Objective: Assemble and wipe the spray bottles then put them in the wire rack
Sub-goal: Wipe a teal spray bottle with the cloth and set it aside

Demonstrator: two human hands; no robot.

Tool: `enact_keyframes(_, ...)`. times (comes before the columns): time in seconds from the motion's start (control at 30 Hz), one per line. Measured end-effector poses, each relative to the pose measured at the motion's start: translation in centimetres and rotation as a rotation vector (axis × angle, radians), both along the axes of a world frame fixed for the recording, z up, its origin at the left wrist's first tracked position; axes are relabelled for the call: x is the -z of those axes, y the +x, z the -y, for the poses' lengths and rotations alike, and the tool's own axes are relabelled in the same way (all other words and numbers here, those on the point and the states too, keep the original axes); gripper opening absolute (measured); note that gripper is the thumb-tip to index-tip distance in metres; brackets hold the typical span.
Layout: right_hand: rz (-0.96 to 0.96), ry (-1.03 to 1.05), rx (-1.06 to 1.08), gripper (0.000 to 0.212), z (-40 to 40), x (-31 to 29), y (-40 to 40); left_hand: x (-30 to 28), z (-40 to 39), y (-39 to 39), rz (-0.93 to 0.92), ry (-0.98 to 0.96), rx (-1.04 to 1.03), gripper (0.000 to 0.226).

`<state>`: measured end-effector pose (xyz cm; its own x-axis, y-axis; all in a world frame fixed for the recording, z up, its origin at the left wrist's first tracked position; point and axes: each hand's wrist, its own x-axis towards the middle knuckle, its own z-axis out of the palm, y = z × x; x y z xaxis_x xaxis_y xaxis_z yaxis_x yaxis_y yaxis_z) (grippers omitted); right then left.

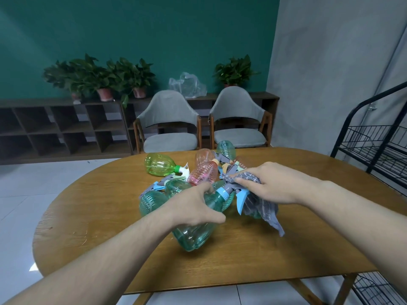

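Note:
My left hand (198,205) grips a teal spray bottle (196,234) around its shoulder, holding it tilted above the wooden table (99,216). The bottle carries a blue collar and a blue-grey spray head (237,194). My right hand (271,183) holds a grey cloth (262,210) bunched over that spray head, with the cloth's tail hanging down to the right. Behind lies a pile of bottles: a green one (159,164), a pink one (203,172), and teal ones (150,202), mixed with loose trigger heads.
A black wire rack (374,146) stands to the right of the table, its shelves showing nothing on them. Two grey chairs (169,126) stand beyond the far edge. A low shelf unit with potted plants lines the green wall.

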<state>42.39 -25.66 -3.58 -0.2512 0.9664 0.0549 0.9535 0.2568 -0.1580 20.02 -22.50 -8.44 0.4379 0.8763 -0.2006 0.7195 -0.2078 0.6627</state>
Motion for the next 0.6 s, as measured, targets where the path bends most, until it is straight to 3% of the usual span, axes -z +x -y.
enact_keyframes(0.07,-0.225,-0.030,0.052,0.051,-0.4,0.3,-0.4,0.0,0.3,0.2,0.033,-0.003,-0.014,0.065)
enact_keyframes(0.2,-0.978,-0.338,0.225,0.042,-1.1,1.1,-0.8,-0.8,0.5,0.4,0.079,-0.008,-0.024,0.058)
enact_keyframes(0.27,-1.210,-0.389,0.260,0.037,-1.2,1.7,-1.3,-1.1,0.4,0.5,0.106,-0.023,-0.021,0.055)
enact_keyframes(0.47,-1.431,-0.316,0.281,0.029,-0.8,2.1,-2.0,-0.6,-0.5,-0.1,0.200,-0.066,-0.079,0.045)
enact_keyframes(0.6,-1.456,-0.268,0.284,0.029,-0.1,2.3,-1.7,0.0,-0.6,-0.8,0.240,-0.131,-0.096,0.043)
